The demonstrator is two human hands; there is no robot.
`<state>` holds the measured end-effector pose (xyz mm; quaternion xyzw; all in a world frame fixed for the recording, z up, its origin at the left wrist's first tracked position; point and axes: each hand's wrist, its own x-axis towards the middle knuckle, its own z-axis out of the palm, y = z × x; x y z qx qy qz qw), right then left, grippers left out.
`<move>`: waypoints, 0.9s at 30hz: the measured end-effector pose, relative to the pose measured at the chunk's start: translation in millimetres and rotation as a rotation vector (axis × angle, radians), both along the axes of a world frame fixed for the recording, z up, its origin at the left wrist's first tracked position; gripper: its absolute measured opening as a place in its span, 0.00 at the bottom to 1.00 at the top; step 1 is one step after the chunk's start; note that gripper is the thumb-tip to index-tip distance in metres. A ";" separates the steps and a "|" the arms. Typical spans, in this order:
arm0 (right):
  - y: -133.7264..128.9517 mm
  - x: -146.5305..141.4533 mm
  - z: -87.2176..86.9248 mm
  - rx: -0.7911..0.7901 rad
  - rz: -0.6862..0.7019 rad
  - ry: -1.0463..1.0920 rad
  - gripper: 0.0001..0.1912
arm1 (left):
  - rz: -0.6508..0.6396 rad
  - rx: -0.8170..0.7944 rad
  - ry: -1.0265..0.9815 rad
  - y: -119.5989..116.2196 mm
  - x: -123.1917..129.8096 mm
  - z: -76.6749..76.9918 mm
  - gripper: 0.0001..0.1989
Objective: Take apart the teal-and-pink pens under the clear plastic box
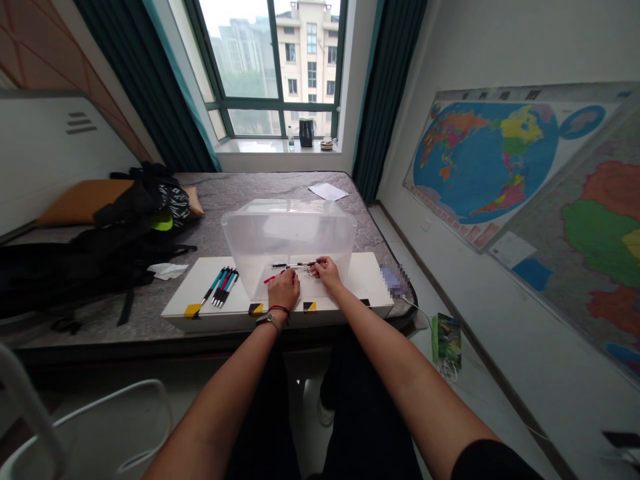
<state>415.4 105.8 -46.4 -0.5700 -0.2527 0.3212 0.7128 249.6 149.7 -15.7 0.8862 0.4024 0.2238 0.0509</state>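
Head view, near to far: the left hand (283,290), with a wristwatch (269,321) and a red cord (279,309) at the wrist, lies palm down, its fingers (285,279) pressed together and curled over a red-tipped object (270,278) too hidden to identify; whether they pinch it, one cannot tell. The right hand (327,272) pinches the end of a black-and-red pen (295,265) between its fingertips (317,265), holding the pen level just above a white board (280,313), probably to keep it steady. Beside them, several pens (221,287) lie parallel, seemingly kept within reach. Yellow-and-black tape marks (256,308) along the board's front edge perhaps fix a position. A clear plastic tub (287,233) stands just behind the hands, on a grey quilted mattress (260,193), with a black backpack (125,233) to the left and a world map (485,160) on the far right wall
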 end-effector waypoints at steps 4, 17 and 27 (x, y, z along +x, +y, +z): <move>-0.8 -0.4 0.4 0.006 0.001 0.026 0.12 | 0.008 0.009 -0.004 0.4 0.2 -0.2 0.15; 0.3 -1.2 0.7 0.015 0.000 0.043 0.13 | 0.046 0.005 -0.025 -0.6 0.5 -0.1 0.13; -3.3 -1.8 2.6 0.006 0.047 0.011 0.12 | 0.035 0.001 -0.047 1.3 0.5 -3.4 0.13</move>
